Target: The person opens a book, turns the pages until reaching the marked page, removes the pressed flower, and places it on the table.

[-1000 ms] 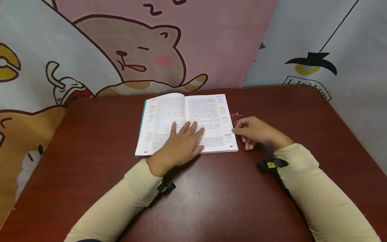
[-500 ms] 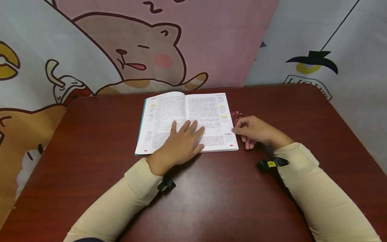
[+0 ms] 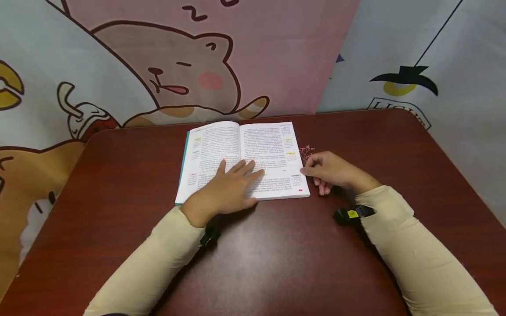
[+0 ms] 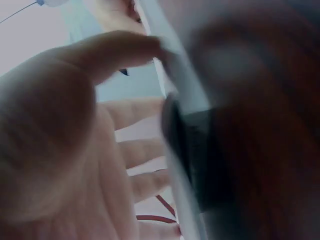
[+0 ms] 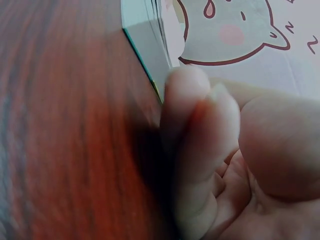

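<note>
An open book (image 3: 272, 149) with printed white pages and a teal cover edge lies on the table. My left hand (image 3: 223, 191) rests on the lower middle of its pages, fingers spread, across the fold. In the left wrist view the same palm and straight fingers (image 4: 142, 152) are seen from below, beside the book's blurred edge. My right hand (image 3: 334, 171) is at the book's right edge, with thumb and forefinger pinching a page edge near the lower corner. Its other fingers are curled under. The right wrist view shows these curled fingers (image 5: 200, 130) in front of the book's corner (image 5: 142, 45).
The dark red-brown table (image 3: 276, 263) has a small pink branch pattern (image 3: 306, 152) by the book's right edge. A cartoon-printed cloth (image 3: 292, 57) hangs behind the table's far edge. Black wrist straps with cameras (image 3: 352, 214) sit at both cuffs.
My left hand has slid slightly left over the pages, its wrist turning a little. The right hand stays at the page edge. The head view has shifted slightly.
</note>
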The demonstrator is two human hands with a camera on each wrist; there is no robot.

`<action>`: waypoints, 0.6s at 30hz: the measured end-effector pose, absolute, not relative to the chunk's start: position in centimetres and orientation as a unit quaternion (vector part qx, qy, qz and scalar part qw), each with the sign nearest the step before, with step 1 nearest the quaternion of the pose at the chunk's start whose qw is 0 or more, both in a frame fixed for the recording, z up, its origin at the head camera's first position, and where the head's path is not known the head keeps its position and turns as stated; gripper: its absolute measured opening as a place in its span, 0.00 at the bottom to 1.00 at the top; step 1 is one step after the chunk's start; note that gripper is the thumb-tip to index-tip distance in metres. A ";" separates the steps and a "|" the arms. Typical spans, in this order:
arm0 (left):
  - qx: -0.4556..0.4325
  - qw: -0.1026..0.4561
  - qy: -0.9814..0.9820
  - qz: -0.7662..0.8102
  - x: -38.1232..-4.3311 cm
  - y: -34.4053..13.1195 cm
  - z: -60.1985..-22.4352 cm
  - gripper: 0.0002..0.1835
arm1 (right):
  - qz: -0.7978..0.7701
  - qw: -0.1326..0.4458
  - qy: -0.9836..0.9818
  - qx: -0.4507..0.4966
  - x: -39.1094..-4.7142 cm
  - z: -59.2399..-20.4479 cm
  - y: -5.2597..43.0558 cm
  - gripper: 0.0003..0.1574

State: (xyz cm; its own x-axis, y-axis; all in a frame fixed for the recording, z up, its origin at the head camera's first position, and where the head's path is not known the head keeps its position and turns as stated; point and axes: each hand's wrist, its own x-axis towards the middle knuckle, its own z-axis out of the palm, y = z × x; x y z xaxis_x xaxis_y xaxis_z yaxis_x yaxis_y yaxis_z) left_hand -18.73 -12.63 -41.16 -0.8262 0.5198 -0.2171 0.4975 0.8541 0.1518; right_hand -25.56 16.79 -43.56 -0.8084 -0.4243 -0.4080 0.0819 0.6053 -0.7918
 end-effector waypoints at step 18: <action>0.283 0.158 0.945 0.030 -18.1 -12.9 -40.2 0.50 | -0.432 0.294 0.846 -0.103 -25.7 -43.6 16.9 0.19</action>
State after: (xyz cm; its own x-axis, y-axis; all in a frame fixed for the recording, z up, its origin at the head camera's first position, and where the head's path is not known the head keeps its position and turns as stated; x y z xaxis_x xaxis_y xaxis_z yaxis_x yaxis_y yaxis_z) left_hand -18.12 -12.93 -40.21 -0.7891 0.5455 -0.2825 0.5263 0.8375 0.1471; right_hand -25.71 16.94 -43.57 -0.8056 -0.4286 -0.4090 0.0805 0.6048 -0.7923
